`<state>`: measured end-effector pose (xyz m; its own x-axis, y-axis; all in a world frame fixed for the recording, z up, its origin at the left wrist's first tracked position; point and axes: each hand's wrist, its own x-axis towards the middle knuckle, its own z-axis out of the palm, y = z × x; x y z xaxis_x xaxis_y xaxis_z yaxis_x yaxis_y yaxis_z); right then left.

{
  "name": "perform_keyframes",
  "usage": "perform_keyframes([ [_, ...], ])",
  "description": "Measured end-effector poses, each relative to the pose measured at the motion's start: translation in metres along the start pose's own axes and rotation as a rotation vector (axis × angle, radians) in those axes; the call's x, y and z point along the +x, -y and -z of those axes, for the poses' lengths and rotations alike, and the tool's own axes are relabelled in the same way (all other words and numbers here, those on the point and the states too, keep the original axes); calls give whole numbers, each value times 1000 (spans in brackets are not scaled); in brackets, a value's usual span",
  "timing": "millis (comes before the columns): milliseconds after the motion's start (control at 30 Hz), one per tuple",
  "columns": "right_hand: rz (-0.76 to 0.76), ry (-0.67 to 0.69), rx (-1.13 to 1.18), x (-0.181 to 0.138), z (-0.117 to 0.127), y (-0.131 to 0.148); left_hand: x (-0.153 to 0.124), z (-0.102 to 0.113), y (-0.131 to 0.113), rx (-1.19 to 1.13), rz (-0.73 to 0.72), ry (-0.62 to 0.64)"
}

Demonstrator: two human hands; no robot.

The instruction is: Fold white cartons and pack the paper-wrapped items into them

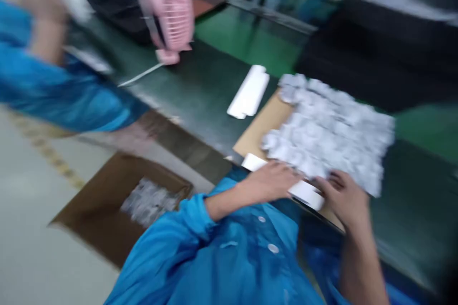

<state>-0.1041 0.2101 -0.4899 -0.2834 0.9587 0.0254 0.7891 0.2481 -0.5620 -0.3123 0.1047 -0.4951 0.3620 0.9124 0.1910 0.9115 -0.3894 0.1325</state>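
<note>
My left hand [274, 182] and my right hand [345, 198] both rest on a flat white piece [304, 191] at the near edge of the green table [200, 90]. Their fingers curl onto it, but motion blur smears them. Just beyond the hands lies a sheet of many small white packets [332, 128] on brown cardboard [261, 126]. A second white piece [249, 91] lies further out on the table. I wear a blue coat [229, 257].
A person in a blue sleeve [60, 90] stands at the left. A pink desk fan [168, 7] stands on the table beside black trays [118, 9]. An open cardboard box [118, 205] holding white packets sits on the floor at the lower left. Dark material [375, 57] covers the far right.
</note>
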Motion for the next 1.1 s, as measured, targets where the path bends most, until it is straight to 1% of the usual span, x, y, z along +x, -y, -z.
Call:
perform_keyframes([
  [33, -14, 1, 9, -2, 0, 5, -1, 0, -1, 8, 23, -2],
  [100, -35, 5, 25, -3, 3, 3, -1, -1, 1, 0, 9, -28],
  [200, -88, -17, 13, -8, 9, -16, 4, -3, 4, -3, -58, -50],
  [267, -102, -32, -3, -18, 15, -24, 5, -2, 1, 27, -79, -45],
  [367, -81, -73, -24, -33, 20, -23, 5, 2, -11, 65, -101, -32],
  [433, -36, -89, -37, -40, 20, -18, 7, 2, -16, 85, -114, -24],
  [533, 46, -65, -88, -42, 13, -11, 9, -2, -14, 102, -137, -13],
  [600, 72, -47, -122, -42, 7, -11, 10, -3, -9, 91, -162, -19],
  [700, 52, -43, -140, -42, 5, -17, 10, -3, -3, 71, -192, -35],
  [800, -12, -50, -171, -43, 14, -26, 9, -3, -4, 62, -234, -37],
  [867, -74, -88, -209, -44, 19, -30, 10, -3, -5, 57, -274, -15],
  [933, -102, -129, -266, -44, 22, -31, 11, -3, -6, 52, -310, 35],
  [1033, -48, -111, -338, -45, 19, -31, 11, -1, -5, 29, -337, 105],
  [1100, 14, -64, -368, -45, 17, -32, 10, 2, -3, -6, -333, 104],
])
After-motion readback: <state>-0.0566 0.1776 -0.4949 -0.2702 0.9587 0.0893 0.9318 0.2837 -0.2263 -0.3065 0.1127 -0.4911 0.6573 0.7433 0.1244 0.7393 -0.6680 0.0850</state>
